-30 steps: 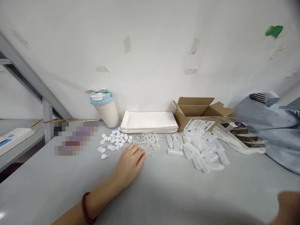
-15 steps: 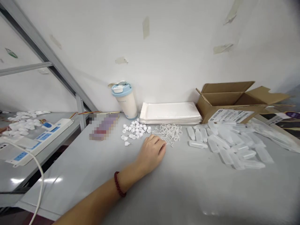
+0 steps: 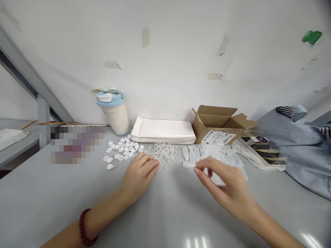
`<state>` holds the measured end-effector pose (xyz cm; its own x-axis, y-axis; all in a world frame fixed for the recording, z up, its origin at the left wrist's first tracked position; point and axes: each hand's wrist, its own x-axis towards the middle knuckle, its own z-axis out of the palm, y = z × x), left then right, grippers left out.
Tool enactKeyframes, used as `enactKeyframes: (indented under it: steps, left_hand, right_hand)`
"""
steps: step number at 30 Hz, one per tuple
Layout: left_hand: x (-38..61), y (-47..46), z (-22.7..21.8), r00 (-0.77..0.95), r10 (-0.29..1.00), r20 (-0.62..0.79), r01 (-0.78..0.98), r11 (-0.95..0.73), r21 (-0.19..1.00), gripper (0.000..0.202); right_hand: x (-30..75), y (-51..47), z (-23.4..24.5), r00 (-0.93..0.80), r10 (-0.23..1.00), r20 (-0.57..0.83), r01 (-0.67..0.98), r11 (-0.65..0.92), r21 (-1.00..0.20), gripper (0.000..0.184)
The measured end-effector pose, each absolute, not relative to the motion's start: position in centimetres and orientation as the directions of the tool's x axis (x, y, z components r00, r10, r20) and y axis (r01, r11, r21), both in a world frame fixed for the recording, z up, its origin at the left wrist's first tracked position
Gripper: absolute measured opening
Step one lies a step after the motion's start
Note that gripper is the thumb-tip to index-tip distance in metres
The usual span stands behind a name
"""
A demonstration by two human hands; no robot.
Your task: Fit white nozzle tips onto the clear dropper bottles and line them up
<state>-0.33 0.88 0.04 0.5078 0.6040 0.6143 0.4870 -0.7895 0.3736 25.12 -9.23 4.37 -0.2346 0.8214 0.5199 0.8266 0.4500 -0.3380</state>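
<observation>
My left hand [image 3: 141, 174] rests on the grey table with its fingers curled together and its fingertips at the near edge of a heap of white cords [image 3: 165, 153]. Whatever may be under those fingers is hidden. Beside it, to the left, lie several small white petal-shaped pieces [image 3: 125, 148], some with a thin stem. My right hand [image 3: 229, 184], slightly blurred, has thumb and forefinger pressed together. Their tips overlap the right end of a clear plastic case [image 3: 188, 165]; whether they grip it I cannot make out. More translucent cases [image 3: 219, 151] lie behind this hand.
A stack of white packets [image 3: 164, 129] stands against the wall, between a blue-lidded cup [image 3: 115, 115] and an open cardboard box [image 3: 214, 134]. A blurred-out flat object [image 3: 77, 144] lies at the left. Grey-blue patterned cloth [image 3: 305, 148] is at the far right.
The view has turned to the right. My right hand has come in from the right, over the plastic cases. My left hand stays beside the white cords.
</observation>
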Motion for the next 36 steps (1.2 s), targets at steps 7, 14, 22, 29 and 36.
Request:
enactKeyframes:
  steps: [7,14,22,29,36]
  left_hand:
    - [-0.1,0.6,0.3,0.509,0.556,0.656,0.402,-0.828,0.39,0.014]
    - [-0.1,0.1,1.0,0.48,0.588,0.651,0.359,-0.809,0.466,0.017]
    - [0.8,-3.3,3.8,0.467,0.821,0.328,0.306,-0.498,0.811,0.014]
    - [0.6,-5.0,4.2,0.433,0.896,0.1,0.238,-0.221,0.946,0.008]
    - [0.5,-4.8,3.3,0.504,0.764,0.403,0.123,-0.525,0.842,0.019]
  right_hand:
    - [25.0,-5.0,0.4,-0.44,0.775,0.454,0.842,0.532,-0.092,0.033]
    - [24.3,-6.8,0.7,-0.482,0.731,0.484,0.836,0.549,0.003,0.035]
    - [22.5,-10.3,2.8,-0.253,0.716,0.65,0.665,0.617,-0.421,0.025]
    - [21.5,-10.9,2.6,-0.135,0.827,0.546,0.533,0.525,-0.664,0.026]
    - [20.6,-11.3,0.2,-0.134,0.91,0.391,0.38,0.412,-0.828,0.037]
